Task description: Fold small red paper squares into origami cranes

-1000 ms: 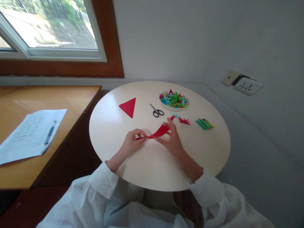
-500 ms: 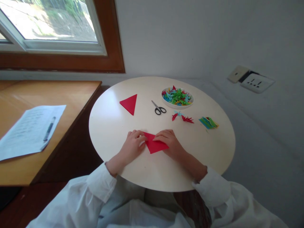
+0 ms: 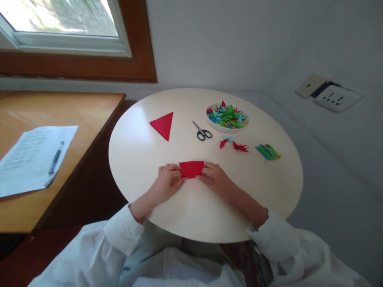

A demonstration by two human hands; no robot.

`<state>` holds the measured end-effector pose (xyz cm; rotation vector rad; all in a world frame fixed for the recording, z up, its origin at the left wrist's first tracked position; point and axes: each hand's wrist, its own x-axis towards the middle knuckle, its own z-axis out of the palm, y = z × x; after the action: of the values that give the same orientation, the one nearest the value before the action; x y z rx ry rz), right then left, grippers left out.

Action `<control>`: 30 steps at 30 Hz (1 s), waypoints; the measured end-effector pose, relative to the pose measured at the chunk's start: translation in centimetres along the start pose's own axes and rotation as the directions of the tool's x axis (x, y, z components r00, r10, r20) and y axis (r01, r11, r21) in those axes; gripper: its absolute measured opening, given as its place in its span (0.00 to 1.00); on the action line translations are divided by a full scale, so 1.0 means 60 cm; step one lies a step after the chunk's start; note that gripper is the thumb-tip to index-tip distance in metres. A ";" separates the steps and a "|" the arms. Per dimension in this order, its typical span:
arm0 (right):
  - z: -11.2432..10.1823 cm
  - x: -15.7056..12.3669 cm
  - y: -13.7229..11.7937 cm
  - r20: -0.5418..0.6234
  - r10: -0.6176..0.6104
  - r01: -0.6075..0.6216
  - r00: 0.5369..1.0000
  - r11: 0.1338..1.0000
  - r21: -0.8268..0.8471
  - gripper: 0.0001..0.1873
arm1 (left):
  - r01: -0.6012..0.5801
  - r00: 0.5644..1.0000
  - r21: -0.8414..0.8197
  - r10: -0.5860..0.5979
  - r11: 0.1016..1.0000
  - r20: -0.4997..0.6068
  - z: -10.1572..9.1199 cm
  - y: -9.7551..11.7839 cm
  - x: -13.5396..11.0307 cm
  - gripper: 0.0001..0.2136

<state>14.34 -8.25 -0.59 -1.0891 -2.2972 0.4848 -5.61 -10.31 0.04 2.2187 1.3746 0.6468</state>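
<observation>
Between my two hands is a piece of red paper (image 3: 192,169), folded into a small rectangle, near the front of the round table. My left hand (image 3: 169,178) pinches its left edge, thumb at the lower corner. On the opposite edge, my right hand (image 3: 214,177) grips the paper the same way, with the thumb along the bottom. Farther off to the left lies a red paper triangle (image 3: 163,125). A pair of scissors (image 3: 202,132) with black handles rests beyond the paper, blades pointing away. Two red folded paper cranes (image 3: 240,147) and a light blue one sit to the right.
A white oval dish (image 3: 224,129) full of colourful paper cranes stands at the back right of the round table (image 3: 137,159). Paper strips (image 3: 268,152) lie at the right. On the wooden desk (image 3: 98,111) are a written sheet (image 3: 32,159) and a pen (image 3: 56,158).
The red paper has gone from an angled, pointed shape to a level rectangle. Both hands have shifted to grip its two ends. The view has tilted slightly down.
</observation>
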 end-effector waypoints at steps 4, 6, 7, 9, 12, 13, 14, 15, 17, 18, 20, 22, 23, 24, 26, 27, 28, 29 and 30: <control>0.001 0.001 0.000 -0.017 0.047 -0.048 0.999 0.998 -0.040 0.06 | 0.049 0.999 -0.014 -0.049 0.999 0.002 -0.002 0.002 0.008 0.09; 0.005 0.002 0.000 -0.010 0.083 -0.083 0.997 0.995 -0.062 0.06 | 0.073 0.997 0.008 -0.073 0.997 0.009 -0.003 0.004 0.011 0.10; 0.007 0.002 0.001 -0.005 0.104 -0.104 0.995 0.992 -0.073 0.06 | 0.083 0.996 0.021 -0.083 0.996 0.013 -0.004 0.005 0.013 0.10; 0.012 0.004 0.002 0.005 0.144 -0.143 0.989 0.985 -0.096 0.06 | 0.096 0.995 0.033 -0.097 0.995 0.024 -0.005 0.005 0.016 0.11; 0.019 0.006 0.003 0.008 0.176 -0.173 0.984 0.975 -0.139 0.07 | 0.090 0.995 0.011 -0.090 0.996 0.031 -0.005 0.002 0.018 0.10; 0.020 0.007 0.004 0.008 0.179 -0.176 0.984 0.972 -0.153 0.08 | 0.083 0.996 0.002 -0.083 0.997 0.023 -0.004 0.000 0.018 0.10; 0.022 0.008 0.004 0.010 0.182 -0.178 0.983 0.970 -0.165 0.08 | 0.078 0.997 -0.001 -0.078 0.997 0.009 -0.003 -0.002 0.018 0.09; 0.023 0.008 0.004 0.010 0.184 -0.179 0.983 0.968 -0.177 0.08 | 0.076 0.997 0.002 -0.076 0.997 -0.007 -0.001 -0.004 0.017 0.09; 0.025 0.008 0.004 0.011 0.187 -0.181 0.982 0.963 -0.200 0.07 | 0.083 0.996 0.016 -0.082 0.996 -0.032 0.002 -0.007 0.016 0.08; 0.025 0.008 0.004 0.011 0.187 -0.180 0.982 0.961 -0.210 0.07 | 0.090 0.995 0.021 -0.089 0.996 -0.040 0.004 -0.008 0.016 0.07; 0.025 0.007 0.005 0.009 0.178 -0.172 0.984 0.961 -0.214 0.07 | 0.098 0.994 0.023 -0.097 0.995 -0.050 0.005 -0.007 0.016 0.06; 0.024 0.006 0.005 0.008 0.163 -0.158 0.987 0.968 -0.195 0.08 | 0.102 0.994 0.021 -0.101 0.995 -0.051 0.005 -0.006 0.016 0.07; 0.024 0.006 0.005 0.009 0.157 -0.152 0.988 0.971 -0.184 0.08 | 0.103 0.993 0.020 -0.102 0.994 -0.051 0.005 -0.005 0.016 0.07; 0.023 0.006 0.005 0.011 0.153 -0.148 0.988 0.973 -0.178 0.08 | 0.104 0.993 0.020 -0.103 0.994 -0.051 0.005 -0.004 0.016 0.07; 0.024 0.006 0.006 0.009 0.151 -0.147 0.988 0.973 -0.180 0.08 | 0.104 0.993 0.021 -0.103 0.994 -0.054 0.005 -0.004 0.016 0.08; 0.024 0.006 0.006 0.005 0.151 -0.147 0.989 0.971 -0.186 0.08 | 0.105 0.993 0.021 -0.103 0.994 -0.055 0.005 -0.005 0.016 0.08; 0.025 0.006 0.006 -0.001 0.147 -0.145 0.989 0.971 -0.192 0.08 | 0.105 0.993 0.020 -0.104 0.994 -0.056 0.006 -0.006 0.016 0.07; 0.026 0.006 0.006 -0.009 0.142 -0.141 0.990 0.970 -0.197 0.08 | 0.105 0.993 0.018 -0.104 0.994 -0.056 0.007 -0.007 0.016 0.07; 0.026 0.006 0.007 -0.018 0.136 -0.137 0.990 0.970 -0.202 0.07 | 0.103 0.993 0.013 -0.102 0.995 -0.058 0.008 -0.008 0.016 0.07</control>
<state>13.42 -7.86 -1.93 -1.3523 -2.3168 0.3042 -5.28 -9.28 -0.49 2.1405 1.5166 0.6694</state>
